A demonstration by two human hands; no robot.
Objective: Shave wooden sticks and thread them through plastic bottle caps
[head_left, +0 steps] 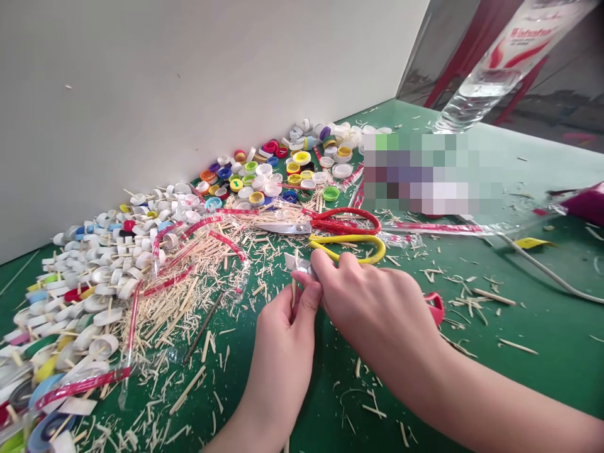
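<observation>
My left hand (292, 327) is closed, thumb and fingers pinching a thin wooden stick (294, 293) that stands nearly upright. Beside it, my right hand (368, 296) is wrapped round a metal blade (302, 264), which touches or crosses the stick's upper end. Most of that tool is hidden in the fist. A red loop (435, 307), like a handle, shows past the far side of my right hand; whether it belongs to the blade I cannot tell. Just beyond my hands lie scissors (287, 228) with one red and one yellow handle.
Wood shavings and cut sticks (174, 302) litter the green table (557, 352). Bottle caps (255, 176) pile along the grey wall, many at left with sticks through them (108, 270). Red-printed plastic strips (165, 280), a white cable (542, 258) and a water bottle (491, 88) are also there.
</observation>
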